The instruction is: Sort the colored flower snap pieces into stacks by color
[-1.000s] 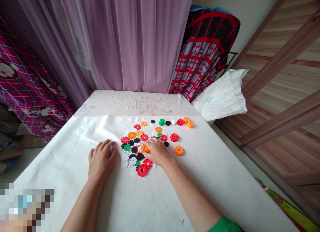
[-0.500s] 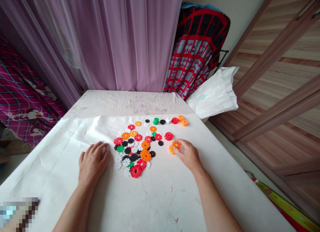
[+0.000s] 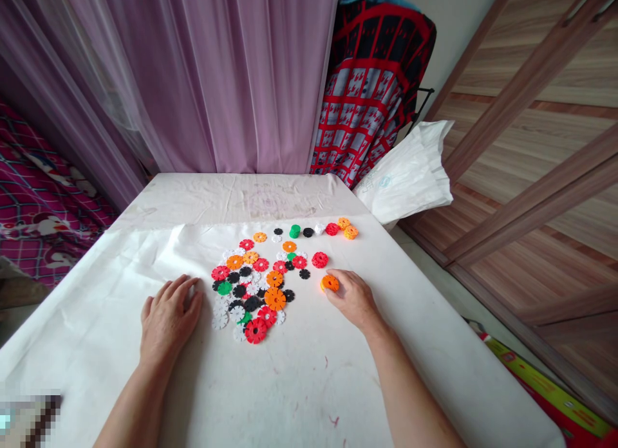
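Observation:
My right hand (image 3: pixel 354 298) pinches an orange notched plastic disc (image 3: pixel 330 282) between thumb and fingers. The disc lies over a yellow-orange one, whose edge peeks out on its left. Just behind them sits a stack of red notched discs (image 3: pixel 319 260). My left hand (image 3: pixel 170 315) rests palm down on the white cloth, fingers loosely spread, holding nothing. To its right spreads a loose pile of notched discs in red, orange, black, white and green, including a large orange disc (image 3: pixel 275 298) and a red disc (image 3: pixel 255 331) at the near edge.
Along the back runs a row of small stacks: green (image 3: pixel 295 231), black (image 3: pixel 308 232), white, red (image 3: pixel 332 229) and orange (image 3: pixel 350 232). A white bag (image 3: pixel 408 174) leans at the table's right edge. Purple curtains (image 3: pixel 232 81) hang behind; a wooden wardrobe (image 3: pixel 535 177) stands right.
The orange disc in my right hand has come down and lined up over the yellow-orange one. My left hand keeps its place on the cloth. The whole view has shifted slightly.

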Action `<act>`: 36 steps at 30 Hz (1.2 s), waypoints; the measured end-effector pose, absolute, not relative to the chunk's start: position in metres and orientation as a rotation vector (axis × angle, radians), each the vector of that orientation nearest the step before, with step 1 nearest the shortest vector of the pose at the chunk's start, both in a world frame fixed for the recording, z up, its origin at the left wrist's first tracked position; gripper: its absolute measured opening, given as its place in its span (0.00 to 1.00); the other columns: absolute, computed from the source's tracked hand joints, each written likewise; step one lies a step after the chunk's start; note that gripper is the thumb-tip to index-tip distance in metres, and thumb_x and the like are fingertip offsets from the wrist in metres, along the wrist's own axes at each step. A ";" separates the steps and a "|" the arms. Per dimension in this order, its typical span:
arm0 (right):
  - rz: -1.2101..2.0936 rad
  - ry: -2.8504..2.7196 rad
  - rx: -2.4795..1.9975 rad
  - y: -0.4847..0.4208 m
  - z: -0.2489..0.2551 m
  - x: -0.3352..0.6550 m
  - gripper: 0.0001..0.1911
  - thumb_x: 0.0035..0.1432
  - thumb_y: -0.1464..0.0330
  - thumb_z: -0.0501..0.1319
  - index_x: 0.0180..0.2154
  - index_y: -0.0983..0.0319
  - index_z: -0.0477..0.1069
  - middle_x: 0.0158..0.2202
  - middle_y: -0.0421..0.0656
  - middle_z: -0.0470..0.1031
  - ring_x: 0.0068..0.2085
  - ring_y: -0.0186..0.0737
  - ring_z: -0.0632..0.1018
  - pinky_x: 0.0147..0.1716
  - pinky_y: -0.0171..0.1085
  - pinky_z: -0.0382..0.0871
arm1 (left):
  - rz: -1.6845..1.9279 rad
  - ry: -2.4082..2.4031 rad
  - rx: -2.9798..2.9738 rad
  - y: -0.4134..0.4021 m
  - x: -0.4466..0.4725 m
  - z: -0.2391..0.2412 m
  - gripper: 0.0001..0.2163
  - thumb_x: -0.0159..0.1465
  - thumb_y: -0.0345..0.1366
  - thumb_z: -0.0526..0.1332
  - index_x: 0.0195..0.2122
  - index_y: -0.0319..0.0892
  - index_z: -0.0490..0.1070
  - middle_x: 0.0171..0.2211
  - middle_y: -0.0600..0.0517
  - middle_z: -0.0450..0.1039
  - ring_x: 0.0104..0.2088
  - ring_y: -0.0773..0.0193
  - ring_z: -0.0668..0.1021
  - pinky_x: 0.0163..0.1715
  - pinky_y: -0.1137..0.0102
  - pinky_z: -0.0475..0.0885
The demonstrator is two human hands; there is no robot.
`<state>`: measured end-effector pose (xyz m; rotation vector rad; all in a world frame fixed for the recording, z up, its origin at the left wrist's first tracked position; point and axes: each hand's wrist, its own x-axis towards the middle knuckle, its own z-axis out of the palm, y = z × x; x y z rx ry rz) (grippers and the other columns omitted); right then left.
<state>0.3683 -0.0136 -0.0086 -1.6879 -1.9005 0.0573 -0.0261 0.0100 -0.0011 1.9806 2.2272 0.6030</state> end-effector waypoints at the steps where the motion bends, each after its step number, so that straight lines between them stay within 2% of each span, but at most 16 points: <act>1: 0.057 -1.906 -1.682 -0.014 -0.009 0.368 0.19 0.56 0.70 0.61 0.50 0.59 0.77 0.48 0.47 0.82 0.48 0.46 0.80 0.51 0.44 0.74 | 0.607 2.227 1.979 0.010 -0.026 -0.001 0.22 0.70 0.47 0.48 0.56 0.47 0.74 0.64 0.44 0.71 0.67 0.47 0.66 0.67 0.45 0.56; 6: -0.013 -1.891 -1.625 -0.016 -0.004 0.366 0.17 0.58 0.70 0.60 0.49 0.59 0.77 0.50 0.48 0.81 0.51 0.47 0.79 0.53 0.46 0.74 | 0.644 2.235 1.976 0.008 -0.024 0.000 0.21 0.70 0.46 0.49 0.55 0.47 0.75 0.63 0.43 0.72 0.66 0.45 0.67 0.67 0.44 0.57; 9: -0.038 -1.898 -1.556 -0.016 0.004 0.350 0.14 0.59 0.72 0.59 0.45 0.58 0.79 0.48 0.47 0.82 0.49 0.46 0.80 0.52 0.45 0.74 | 0.649 2.242 1.975 0.009 -0.023 -0.001 0.20 0.69 0.45 0.51 0.55 0.49 0.76 0.62 0.45 0.72 0.66 0.47 0.68 0.67 0.45 0.56; 12: 0.073 -2.036 -1.440 -0.015 0.011 0.319 0.14 0.60 0.75 0.59 0.43 0.56 0.80 0.46 0.44 0.82 0.47 0.43 0.80 0.51 0.43 0.74 | 0.643 2.248 1.980 0.009 -0.024 -0.002 0.19 0.69 0.45 0.51 0.55 0.49 0.75 0.62 0.46 0.72 0.66 0.48 0.67 0.67 0.47 0.56; 14: 0.187 -2.166 -1.381 -0.014 0.014 0.297 0.15 0.59 0.76 0.61 0.44 0.55 0.79 0.49 0.43 0.82 0.50 0.43 0.79 0.53 0.43 0.73 | 0.624 2.248 1.985 0.009 -0.024 -0.001 0.20 0.70 0.45 0.49 0.55 0.48 0.75 0.63 0.46 0.72 0.66 0.48 0.67 0.67 0.47 0.56; 17: 0.325 -2.266 -1.434 -0.013 0.018 0.272 0.16 0.58 0.73 0.65 0.48 0.55 0.78 0.53 0.43 0.80 0.53 0.44 0.77 0.54 0.43 0.72 | 0.588 2.249 1.985 0.009 -0.024 0.000 0.23 0.70 0.47 0.47 0.56 0.46 0.74 0.64 0.45 0.71 0.67 0.47 0.67 0.67 0.46 0.56; 20: 0.371 -2.260 -1.571 -0.012 0.020 0.262 0.19 0.57 0.68 0.68 0.51 0.57 0.77 0.51 0.45 0.80 0.53 0.47 0.77 0.53 0.45 0.72 | 0.584 2.251 1.979 0.009 -0.023 0.000 0.23 0.71 0.47 0.46 0.56 0.45 0.74 0.64 0.44 0.70 0.67 0.46 0.67 0.67 0.46 0.56; 27: 0.277 -2.295 -1.606 -0.012 0.017 0.252 0.15 0.57 0.68 0.67 0.47 0.58 0.78 0.47 0.48 0.81 0.49 0.49 0.78 0.49 0.44 0.72 | 0.609 2.242 1.988 0.007 -0.021 0.001 0.22 0.70 0.45 0.47 0.55 0.46 0.75 0.63 0.44 0.71 0.66 0.45 0.67 0.67 0.44 0.56; 33: 0.224 -2.056 -1.519 -0.012 0.008 0.274 0.21 0.54 0.70 0.66 0.51 0.60 0.74 0.49 0.48 0.81 0.49 0.46 0.80 0.51 0.42 0.74 | 0.581 2.242 1.980 0.007 -0.021 0.003 0.23 0.71 0.46 0.46 0.56 0.45 0.74 0.64 0.45 0.70 0.67 0.46 0.67 0.67 0.45 0.55; 36: 0.163 -1.892 -1.583 -0.012 0.007 0.313 0.22 0.54 0.69 0.64 0.52 0.59 0.74 0.47 0.47 0.81 0.44 0.44 0.81 0.48 0.42 0.76 | 0.583 2.257 1.981 0.007 -0.021 0.003 0.22 0.71 0.46 0.47 0.56 0.47 0.74 0.63 0.45 0.71 0.66 0.48 0.67 0.67 0.48 0.56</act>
